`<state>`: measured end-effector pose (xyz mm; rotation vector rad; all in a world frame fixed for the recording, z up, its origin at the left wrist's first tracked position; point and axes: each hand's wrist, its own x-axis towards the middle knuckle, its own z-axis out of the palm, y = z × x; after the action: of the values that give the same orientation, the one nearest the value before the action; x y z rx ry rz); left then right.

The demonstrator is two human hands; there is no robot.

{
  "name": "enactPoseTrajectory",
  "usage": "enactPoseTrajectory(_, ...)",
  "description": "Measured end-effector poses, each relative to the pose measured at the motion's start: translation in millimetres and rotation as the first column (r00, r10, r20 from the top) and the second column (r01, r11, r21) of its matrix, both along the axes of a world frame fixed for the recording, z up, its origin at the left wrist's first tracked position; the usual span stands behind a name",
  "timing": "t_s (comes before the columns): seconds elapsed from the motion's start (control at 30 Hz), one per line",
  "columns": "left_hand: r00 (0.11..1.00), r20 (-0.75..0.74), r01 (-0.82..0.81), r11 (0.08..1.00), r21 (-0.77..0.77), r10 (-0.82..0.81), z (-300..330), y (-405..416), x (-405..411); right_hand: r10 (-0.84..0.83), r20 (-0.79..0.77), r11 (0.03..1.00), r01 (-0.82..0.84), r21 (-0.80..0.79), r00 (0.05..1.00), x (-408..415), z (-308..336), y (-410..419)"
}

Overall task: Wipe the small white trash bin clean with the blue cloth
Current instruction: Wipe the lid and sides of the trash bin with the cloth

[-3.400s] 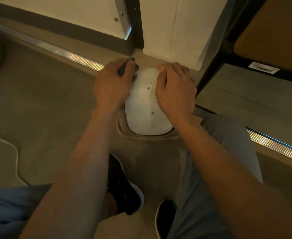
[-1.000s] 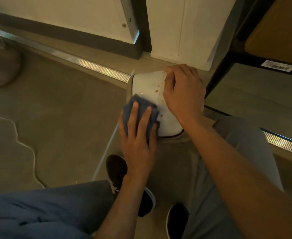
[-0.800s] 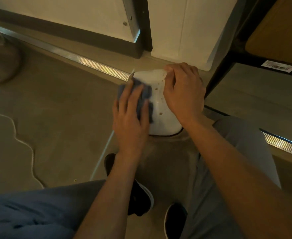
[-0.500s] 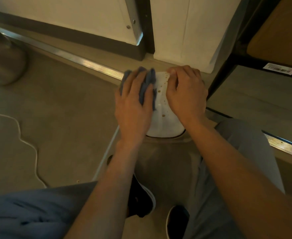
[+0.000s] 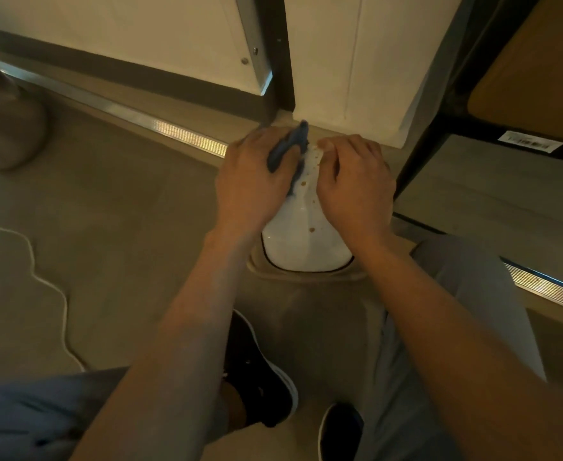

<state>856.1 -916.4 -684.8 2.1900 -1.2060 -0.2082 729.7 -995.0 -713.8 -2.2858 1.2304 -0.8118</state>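
While the right hand (image 5: 356,184) stays clamped on the trash bin (image 5: 301,237), the left hand (image 5: 251,181), gripping the blue cloth (image 5: 288,148), has swept to 12 o'clock; brown spots (image 5: 311,229) remain unwiped.

We see the small white plastic trash bin (image 5: 301,241) on the floor before the white wall panel (image 5: 350,61), our left hand (image 5: 250,181) with the bunched blue cloth (image 5: 288,146) on its left side, our right hand (image 5: 356,184) on its right.
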Motion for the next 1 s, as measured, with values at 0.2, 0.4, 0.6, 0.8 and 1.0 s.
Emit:
enactPoseTrajectory(0.2, 0.991, -0.131, -0.015, 0.991, 0.132, 0.032, 3.4, -15.1, 26.9, -0.005, -0.014, 1.0, 0.005, 0.001, 1.0, 0.6, 0.1, 0.1)
enactPoseTrajectory(0.4, 0.991, -0.073, 0.105, 0.988, -0.116, -0.114, -9.2, 6.6, 14.8, -0.008, -0.001, 1.0, 0.008, -0.006, 1.0, -0.1, -1.1, 0.6)
enactPoseTrajectory(0.6, 0.998, -0.044, -0.032, 0.997, 0.068, 0.035, -2.4, -21.2, 24.1, -0.002, 0.0, 1.0, 0.002, 0.013, 1.0, 0.0, -0.3, 0.1)
enactPoseTrajectory(0.8, 0.998, 0.028, -0.05, 0.989, -0.14, 0.054, -12.5, 18.8, 4.2, -0.009, -0.018, 1.0, 0.009, 0.001, 1.0, 0.4, -1.7, 0.8)
enactPoseTrajectory(1.0, 0.995, 0.096, -0.041, 0.995, 0.095, 0.032, 2.5, -27.9, 5.4, 0.001, -0.002, 1.0, -0.001, 0.005, 1.0, 0.0, -0.9, 0.0)
